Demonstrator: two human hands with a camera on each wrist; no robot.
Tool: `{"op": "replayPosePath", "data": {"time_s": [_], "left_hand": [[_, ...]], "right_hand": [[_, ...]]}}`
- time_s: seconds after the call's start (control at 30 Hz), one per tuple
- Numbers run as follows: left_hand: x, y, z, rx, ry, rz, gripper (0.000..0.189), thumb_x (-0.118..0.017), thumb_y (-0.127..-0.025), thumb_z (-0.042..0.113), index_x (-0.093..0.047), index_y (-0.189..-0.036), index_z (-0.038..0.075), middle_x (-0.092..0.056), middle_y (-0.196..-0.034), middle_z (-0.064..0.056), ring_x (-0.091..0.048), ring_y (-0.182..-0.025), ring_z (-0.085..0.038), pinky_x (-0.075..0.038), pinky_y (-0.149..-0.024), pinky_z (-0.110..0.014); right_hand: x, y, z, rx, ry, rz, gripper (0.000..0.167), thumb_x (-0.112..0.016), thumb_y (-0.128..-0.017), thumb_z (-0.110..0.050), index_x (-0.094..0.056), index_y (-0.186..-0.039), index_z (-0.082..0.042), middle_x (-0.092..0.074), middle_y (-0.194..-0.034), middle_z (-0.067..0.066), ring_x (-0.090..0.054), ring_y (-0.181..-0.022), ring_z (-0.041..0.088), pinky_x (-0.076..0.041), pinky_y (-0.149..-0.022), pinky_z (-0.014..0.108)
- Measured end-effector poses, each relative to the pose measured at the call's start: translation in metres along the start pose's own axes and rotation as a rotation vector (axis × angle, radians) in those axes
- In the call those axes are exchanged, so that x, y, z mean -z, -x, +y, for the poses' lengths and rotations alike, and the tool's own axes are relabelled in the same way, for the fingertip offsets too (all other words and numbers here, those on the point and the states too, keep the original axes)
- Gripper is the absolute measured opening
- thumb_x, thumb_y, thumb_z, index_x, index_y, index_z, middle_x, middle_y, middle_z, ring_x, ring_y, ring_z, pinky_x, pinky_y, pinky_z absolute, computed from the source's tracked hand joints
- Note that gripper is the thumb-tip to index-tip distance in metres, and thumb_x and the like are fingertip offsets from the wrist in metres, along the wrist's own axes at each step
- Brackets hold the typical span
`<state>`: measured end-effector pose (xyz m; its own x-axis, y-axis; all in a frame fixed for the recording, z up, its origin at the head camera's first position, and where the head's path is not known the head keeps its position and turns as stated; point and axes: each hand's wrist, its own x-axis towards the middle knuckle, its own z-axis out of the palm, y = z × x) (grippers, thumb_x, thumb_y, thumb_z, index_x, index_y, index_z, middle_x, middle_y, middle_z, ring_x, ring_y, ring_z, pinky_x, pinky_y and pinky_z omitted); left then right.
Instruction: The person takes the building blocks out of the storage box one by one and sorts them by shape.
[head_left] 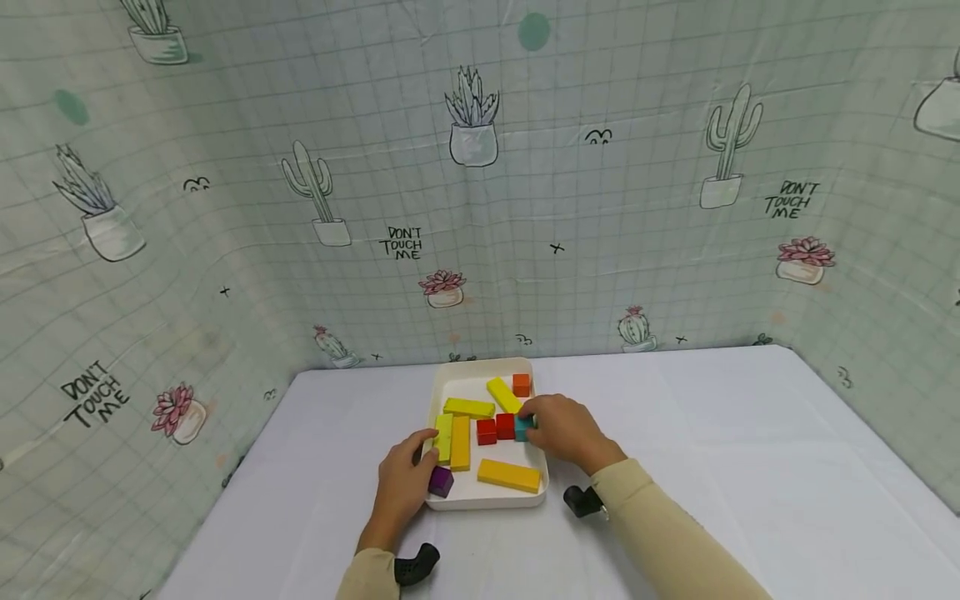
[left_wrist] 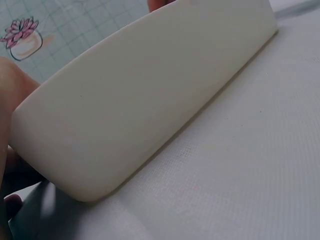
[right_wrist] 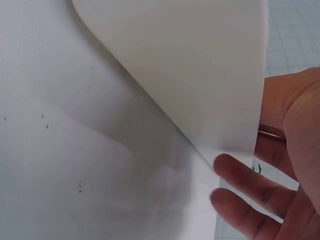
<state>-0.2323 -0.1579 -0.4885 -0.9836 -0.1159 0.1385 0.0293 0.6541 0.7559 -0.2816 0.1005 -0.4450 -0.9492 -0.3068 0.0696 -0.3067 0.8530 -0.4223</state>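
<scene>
A white tray (head_left: 491,503) of coloured blocks stands on the table, its outer wall filling much of both wrist views. My left hand (head_left: 403,479) holds the tray's left side, thumb over the rim and other fingers outside. Just inside, by the thumb, lies a purple cube (head_left: 441,482). My right hand (head_left: 566,429) reaches over the right rim and pinches a teal cube (head_left: 523,429), partly covered by the fingers. Two red cubes, one nearer the teal cube (head_left: 506,426) and another red cube (head_left: 487,432), line up to its left. Loose right fingers (right_wrist: 252,177) hang outside the wall.
Inside the tray lie yellow-green bars (head_left: 468,407), amber bars (head_left: 508,475) and an orange cube (head_left: 521,384) in the far right corner. A white cloth covers the table (head_left: 697,450). Behind hangs a patterned curtain (head_left: 555,192). Black wrist devices (head_left: 417,565) sit by both sleeves.
</scene>
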Motion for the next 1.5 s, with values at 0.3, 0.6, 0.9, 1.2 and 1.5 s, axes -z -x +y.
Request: {"op": "replayPosePath", "data": {"time_s": [0.3, 0.6, 0.9, 1.2, 1.5], "left_hand": [[0.001, 0.003, -0.006, 0.0, -0.004, 0.008, 0.035, -0.059, -0.099, 0.021, -0.064, -0.134, 0.017, -0.057, -0.14, -0.014, -0.048, -0.132, -0.037, -0.033, -0.11, -0.061], [-0.002, 0.001, -0.003, -0.003, 0.018, 0.011, 0.035, -0.06, -0.099, 0.021, -0.065, -0.133, 0.018, -0.058, -0.139, -0.013, -0.049, -0.131, -0.036, -0.034, -0.11, -0.06], [-0.003, 0.002, -0.001, 0.002, 0.015, 0.005, 0.034, -0.06, -0.099, 0.02, -0.065, -0.132, 0.017, -0.058, -0.14, -0.014, -0.048, -0.132, -0.037, -0.034, -0.11, -0.06], [-0.004, 0.004, 0.001, 0.014, 0.011, 0.012, 0.034, -0.061, -0.099, 0.019, -0.065, -0.133, 0.017, -0.058, -0.14, -0.014, -0.049, -0.131, -0.037, -0.035, -0.11, -0.059], [0.0, 0.001, -0.001, -0.003, 0.015, 0.022, 0.034, -0.059, -0.098, 0.02, -0.065, -0.132, 0.017, -0.058, -0.139, -0.014, -0.05, -0.13, -0.037, -0.035, -0.109, -0.06]], "right_hand": [[0.003, 0.008, -0.002, 0.021, -0.136, 0.108, 0.022, -0.076, -0.086, -0.017, -0.077, -0.109, -0.014, -0.071, -0.108, -0.001, -0.06, -0.1, 0.023, -0.054, -0.093, 0.042], [0.01, 0.022, -0.002, -0.007, -0.273, 0.209, 0.025, -0.076, -0.089, -0.016, -0.075, -0.112, -0.009, -0.07, -0.109, 0.001, -0.065, -0.098, 0.021, -0.059, -0.082, 0.035], [0.006, 0.032, -0.003, -0.005, -0.363, 0.287, 0.025, -0.073, -0.09, -0.012, -0.073, -0.114, -0.007, -0.067, -0.108, 0.002, -0.066, -0.094, 0.017, -0.059, -0.082, 0.033], [0.009, 0.042, 0.003, 0.014, -0.355, 0.369, 0.025, -0.071, -0.091, -0.009, -0.073, -0.115, -0.005, -0.067, -0.113, 0.006, -0.065, -0.096, 0.022, -0.059, -0.081, 0.035], [0.013, 0.04, 0.022, -0.022, -0.35, 0.373, 0.026, -0.067, -0.091, -0.009, -0.072, -0.117, -0.003, -0.067, -0.115, 0.007, -0.065, -0.097, 0.021, -0.059, -0.082, 0.036]]}}
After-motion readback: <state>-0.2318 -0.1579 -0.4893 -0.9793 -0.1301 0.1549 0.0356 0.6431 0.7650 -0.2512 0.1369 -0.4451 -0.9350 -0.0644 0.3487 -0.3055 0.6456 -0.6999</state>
